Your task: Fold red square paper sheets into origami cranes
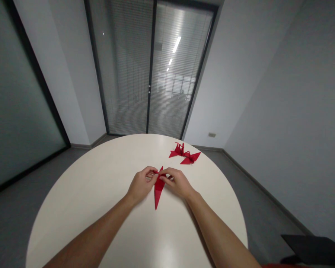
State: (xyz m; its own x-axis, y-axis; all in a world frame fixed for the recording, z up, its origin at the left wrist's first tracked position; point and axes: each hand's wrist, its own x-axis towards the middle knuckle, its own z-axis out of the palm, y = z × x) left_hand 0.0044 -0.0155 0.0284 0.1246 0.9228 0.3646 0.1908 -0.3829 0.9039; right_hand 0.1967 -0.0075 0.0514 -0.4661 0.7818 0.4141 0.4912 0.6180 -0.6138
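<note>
A folded piece of red paper (158,191) lies on the round white table (100,193), its long point aimed toward me. My left hand (141,184) pinches the paper's upper left part with its fingertips. My right hand (177,182) pinches the upper right part, fingers curled together. The two hands meet at the paper's top end. Farther back on the table, to the right, sit two finished red paper cranes (184,153), touching each other.
Beyond the table's far edge stands a glass door with blinds (153,74). Grey walls close in on both sides. A dark chair part (315,245) shows at the lower right, beside the table.
</note>
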